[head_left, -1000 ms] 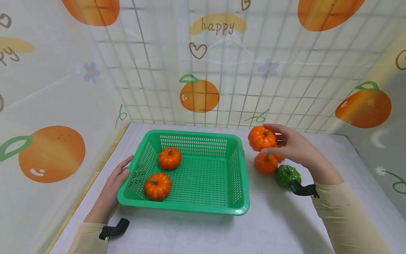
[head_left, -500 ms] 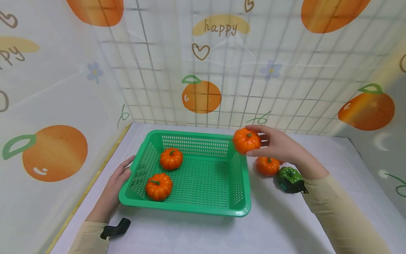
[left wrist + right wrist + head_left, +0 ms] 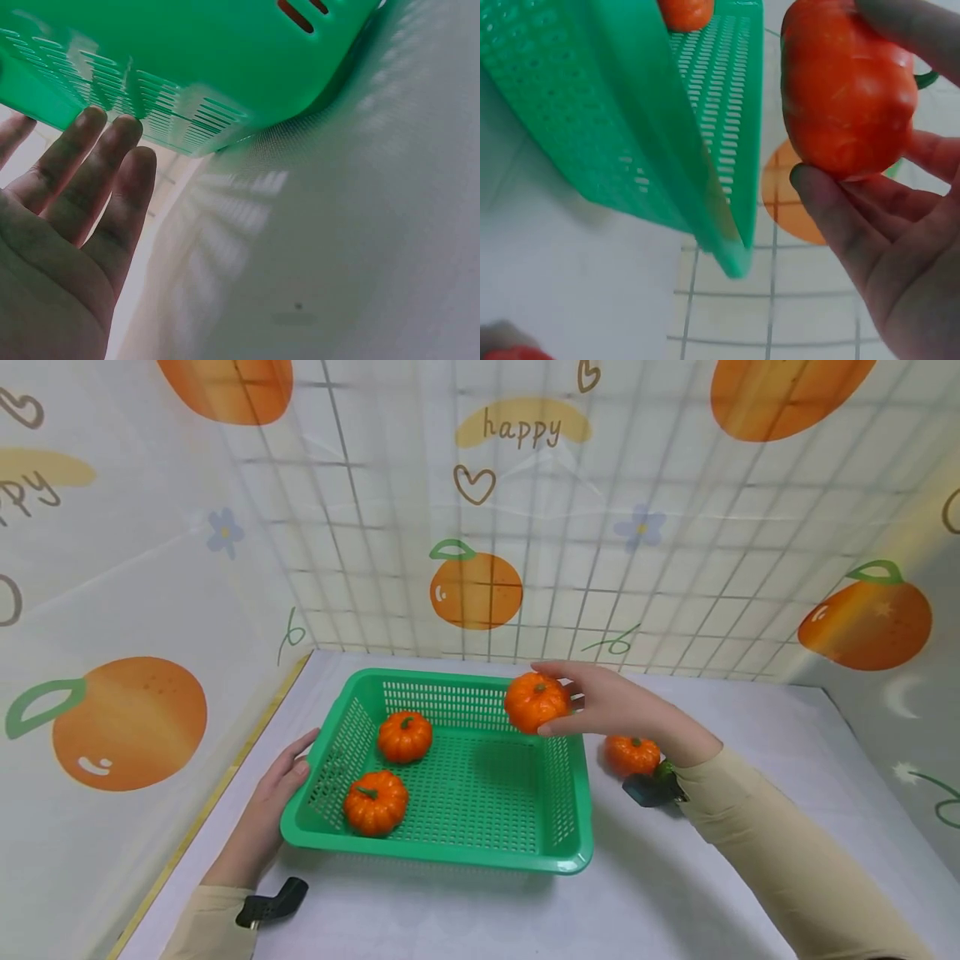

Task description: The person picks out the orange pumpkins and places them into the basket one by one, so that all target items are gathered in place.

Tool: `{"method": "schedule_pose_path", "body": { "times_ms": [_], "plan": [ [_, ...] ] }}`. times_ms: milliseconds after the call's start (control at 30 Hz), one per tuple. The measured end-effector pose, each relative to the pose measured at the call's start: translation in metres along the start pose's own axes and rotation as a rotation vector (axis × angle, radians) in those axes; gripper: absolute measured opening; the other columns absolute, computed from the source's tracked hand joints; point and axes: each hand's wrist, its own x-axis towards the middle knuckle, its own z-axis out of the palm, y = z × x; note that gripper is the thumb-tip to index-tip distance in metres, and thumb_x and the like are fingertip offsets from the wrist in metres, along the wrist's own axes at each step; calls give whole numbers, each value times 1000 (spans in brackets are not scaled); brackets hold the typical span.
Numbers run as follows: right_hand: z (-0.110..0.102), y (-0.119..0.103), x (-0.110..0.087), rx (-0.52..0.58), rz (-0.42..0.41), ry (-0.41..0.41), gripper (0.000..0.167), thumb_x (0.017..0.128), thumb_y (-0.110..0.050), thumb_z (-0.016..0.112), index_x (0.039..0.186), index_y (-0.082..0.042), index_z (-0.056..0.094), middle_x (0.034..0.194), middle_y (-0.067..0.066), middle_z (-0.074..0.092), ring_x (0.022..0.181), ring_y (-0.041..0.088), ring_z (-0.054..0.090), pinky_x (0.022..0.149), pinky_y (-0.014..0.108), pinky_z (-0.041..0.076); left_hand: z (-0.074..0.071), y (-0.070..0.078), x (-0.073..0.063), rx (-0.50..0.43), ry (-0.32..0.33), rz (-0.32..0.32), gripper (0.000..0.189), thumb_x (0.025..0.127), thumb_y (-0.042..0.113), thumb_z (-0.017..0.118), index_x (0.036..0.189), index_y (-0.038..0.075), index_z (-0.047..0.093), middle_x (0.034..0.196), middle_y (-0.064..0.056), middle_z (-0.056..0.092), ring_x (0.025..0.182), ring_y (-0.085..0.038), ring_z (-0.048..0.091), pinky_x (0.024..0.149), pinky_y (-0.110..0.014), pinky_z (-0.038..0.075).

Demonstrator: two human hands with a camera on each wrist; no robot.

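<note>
A small orange pumpkin (image 3: 536, 702) with a green stem is pinched between the thumb and fingers of my right hand (image 3: 611, 702), above the right back part of a green plastic basket (image 3: 435, 852). In the right wrist view the held pumpkin (image 3: 847, 90) is beside the basket's rim. Two more orange pumpkins, one farther back (image 3: 405, 737) and one nearer (image 3: 376, 803), sit in the basket's left part. My left hand (image 3: 272, 797) touches the basket's left side; its fingers (image 3: 124, 187) look nearly straight against the slotted wall in the left wrist view.
Right of the basket, an orange pumpkin (image 3: 632, 755) stands on the white table (image 3: 480, 918). A green pumpkin (image 3: 664, 770) is mostly hidden behind the right wrist's black camera (image 3: 652, 789). A patterned curtain (image 3: 360, 568) closes off the back and sides.
My right hand has carried the orange pumpkin leftward from beside the basket to over its inside. The left hand keeps its place on the basket's side.
</note>
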Motion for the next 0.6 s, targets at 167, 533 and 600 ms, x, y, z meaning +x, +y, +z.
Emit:
{"method": "schedule_pose_path", "body": {
  "times_ms": [167, 533, 600],
  "plan": [
    [8, -5, 13, -40, -31, -38, 86, 81, -48, 79, 153, -25, 37, 151, -6, 39, 122, 17, 52, 92, 33, 50, 0, -1, 0, 12, 12, -7, 50, 107, 44, 37, 156, 35, 28, 150, -12, 38, 120, -21, 54, 86, -30, 52],
    [36, -18, 49, -33, -35, -124, 78, 78, -44, 83, 145, -25, 47, 139, -7, 49, 110, 17, 57, 86, 31, 52, -2, -6, 2, 10, 12, 2, 50, 107, 43, 37, 156, 35, 29, 149, -12, 40, 118, -19, 56, 85, -31, 53],
    [41, -20, 54, -53, -39, -146, 78, 78, -44, 83, 145, -26, 47, 140, -7, 49, 110, 18, 56, 87, 31, 51, -2, -6, 2, 10, 13, 2, 50, 107, 43, 37, 155, 35, 29, 149, -12, 40, 118, -19, 56, 85, -31, 53]
  ]
}}
